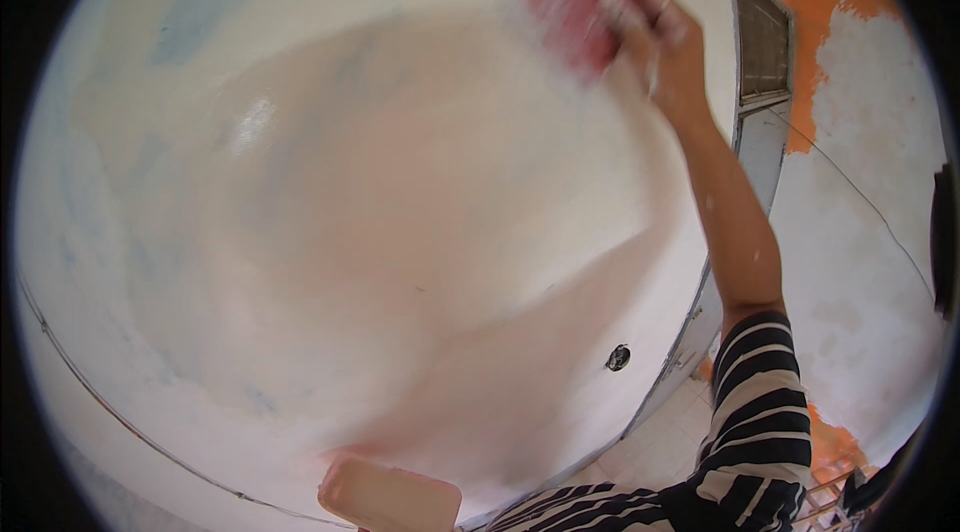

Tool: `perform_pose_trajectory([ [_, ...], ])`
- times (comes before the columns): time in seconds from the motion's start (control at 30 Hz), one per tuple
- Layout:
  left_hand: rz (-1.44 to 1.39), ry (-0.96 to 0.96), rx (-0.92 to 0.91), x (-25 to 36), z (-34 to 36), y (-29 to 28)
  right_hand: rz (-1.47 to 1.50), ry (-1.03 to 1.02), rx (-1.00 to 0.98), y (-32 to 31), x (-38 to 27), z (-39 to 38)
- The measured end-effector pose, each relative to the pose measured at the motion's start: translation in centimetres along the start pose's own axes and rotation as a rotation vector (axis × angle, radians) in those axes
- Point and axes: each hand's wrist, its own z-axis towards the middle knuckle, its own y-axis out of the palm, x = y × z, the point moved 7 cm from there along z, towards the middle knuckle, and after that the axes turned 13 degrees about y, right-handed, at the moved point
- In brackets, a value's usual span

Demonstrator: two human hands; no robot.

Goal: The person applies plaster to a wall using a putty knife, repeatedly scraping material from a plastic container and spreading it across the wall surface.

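Note:
A pinkish-red flat square pad or spreader (pixel 562 7), smeared with white and blurred, is gripped in my right hand (pixel 668 42) against the upper right of the cream wall (pixel 400 182). That wall carries faint blue patches and a glossy spot. White smears mark my fingers and forearm. Low in the picture, a pink-rimmed rectangular tray (pixel 388 490) holds cream material. My left hand is hidden at or below the tray, so its fingers cannot be made out.
A framed door or window (pixel 760 37) borders the wall at right, beside an orange wall with a white patch (pixel 860 132). A dark round fitting (pixel 618 358) sits low on the wall. A cable runs at lower left. Floor tiles (pixel 660 437) and wooden items (pixel 830 502) show below.

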Motion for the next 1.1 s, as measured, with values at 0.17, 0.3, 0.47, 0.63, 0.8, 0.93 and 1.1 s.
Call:
perform_pose_trajectory([
  [0.17, 0.363, 0.087, -0.016, 0.1, 0.0, -1.9, -0.187, -0.322, 0.526, -10.3, 0.9, 6.3],
  [0.3, 0.589, 0.142, -0.004, -0.4, -0.5, -5.6, 0.277, -0.019, 0.116, -2.6, -1.4, 0.1],
  [0.47, 0.739, 0.278, -0.106, 0.6, -0.7, -4.1, -0.069, -0.211, 0.102, -3.9, 2.0, 4.5],
  [0.63, 0.778, 0.278, -0.070, 0.9, -1.3, -4.5, 0.121, -0.046, 0.240, -6.8, 1.9, 4.8],
  [0.8, 0.957, 0.328, -0.207, 0.4, -0.8, -5.8, 0.309, 0.065, -0.281, 2.5, 0.0, -0.9],
  [0.93, 0.189, -0.016, 0.114, 1.5, -2.1, 1.1, 0.039, -0.118, 0.197, -10.2, 4.4, 9.3],
  [1.1, -0.184, -0.144, 0.266, 1.3, -2.4, 1.1, 0.277, -0.011, 0.100, -7.1, 2.7, 3.2],
])
